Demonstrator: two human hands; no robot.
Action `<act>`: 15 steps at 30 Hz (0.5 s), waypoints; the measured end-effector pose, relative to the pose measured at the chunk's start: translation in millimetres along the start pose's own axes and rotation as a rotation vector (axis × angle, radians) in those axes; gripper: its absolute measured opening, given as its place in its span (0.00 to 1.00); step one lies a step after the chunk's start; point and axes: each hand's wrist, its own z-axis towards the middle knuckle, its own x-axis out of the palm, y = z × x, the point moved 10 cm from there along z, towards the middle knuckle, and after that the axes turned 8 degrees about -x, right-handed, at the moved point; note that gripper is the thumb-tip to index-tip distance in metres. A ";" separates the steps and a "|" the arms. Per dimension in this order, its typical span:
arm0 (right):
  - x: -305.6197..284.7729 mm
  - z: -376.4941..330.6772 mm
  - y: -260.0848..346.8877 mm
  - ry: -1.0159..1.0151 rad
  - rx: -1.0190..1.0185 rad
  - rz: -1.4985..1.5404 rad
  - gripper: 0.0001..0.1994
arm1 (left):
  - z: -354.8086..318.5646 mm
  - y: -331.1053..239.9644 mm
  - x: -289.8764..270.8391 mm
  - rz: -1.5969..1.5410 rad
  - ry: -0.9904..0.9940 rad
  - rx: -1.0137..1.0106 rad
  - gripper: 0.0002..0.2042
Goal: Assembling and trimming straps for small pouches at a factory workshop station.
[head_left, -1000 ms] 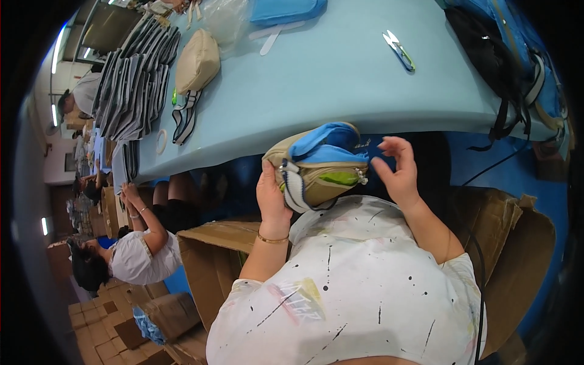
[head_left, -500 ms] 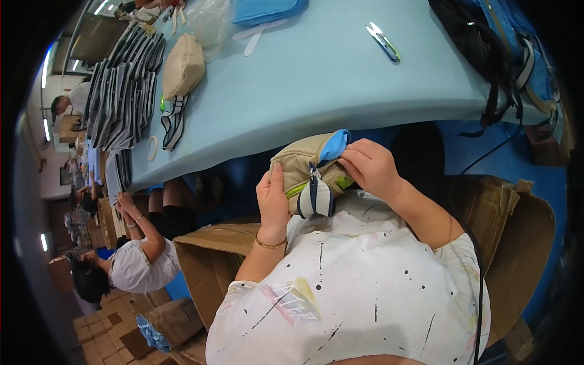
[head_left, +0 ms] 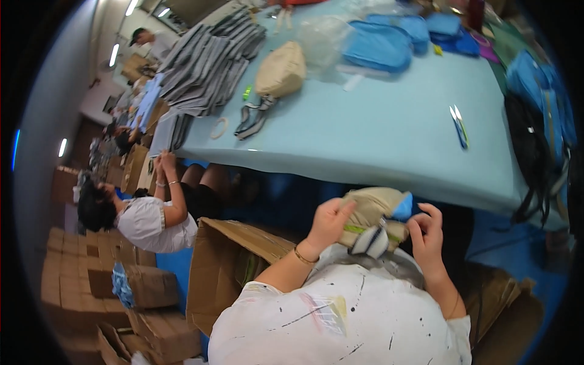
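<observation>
Gripped now in both hands, left hand [head_left: 328, 220] and right hand [head_left: 427, 231], beige pouch [head_left: 372, 213] folded smaller than a second ago, blue lining nearly tucked away. Held at chest, below light-blue worktop [head_left: 377, 140] edge, striped strap [head_left: 370, 242] dangling.

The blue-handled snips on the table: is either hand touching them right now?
No, the blue-handled snips lie alone on the table, while the left hand and right hand hold the beige pouch.
</observation>
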 end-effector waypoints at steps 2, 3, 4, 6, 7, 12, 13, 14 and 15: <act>-1.4 12.6 38.5 0.081 -0.248 -0.308 0.22 | -6.9 -47.9 11.5 0.166 0.059 0.272 0.14; 5.5 19.8 69.1 0.160 -0.423 -0.535 0.23 | -7.2 -47.1 14.1 0.310 0.124 0.284 0.16; 13.9 21.0 65.8 0.323 -0.405 -0.461 0.24 | -6.5 -51.6 16.8 0.336 0.163 0.298 0.17; 30.2 13.6 57.5 0.623 -0.320 -0.289 0.23 | -5.2 -55.9 18.9 0.368 0.184 0.319 0.18; 34.7 12.9 59.3 0.640 -0.287 -0.253 0.22 | -3.1 -54.5 20.6 0.379 0.201 0.317 0.19; 44.4 7.4 52.5 0.716 -0.299 -0.351 0.16 | -1.4 -39.0 32.1 0.376 0.323 0.263 0.16; 47.2 5.7 50.0 0.761 -0.258 -0.334 0.16 | 0.7 -36.4 31.5 0.376 0.316 0.266 0.16; 48.1 8.7 58.4 0.723 -0.284 -0.299 0.14 | 1.1 -34.7 33.3 0.359 0.336 0.279 0.15; 50.1 8.1 59.0 0.729 -0.289 -0.298 0.14 | 0.4 -33.4 34.0 0.342 0.356 0.291 0.15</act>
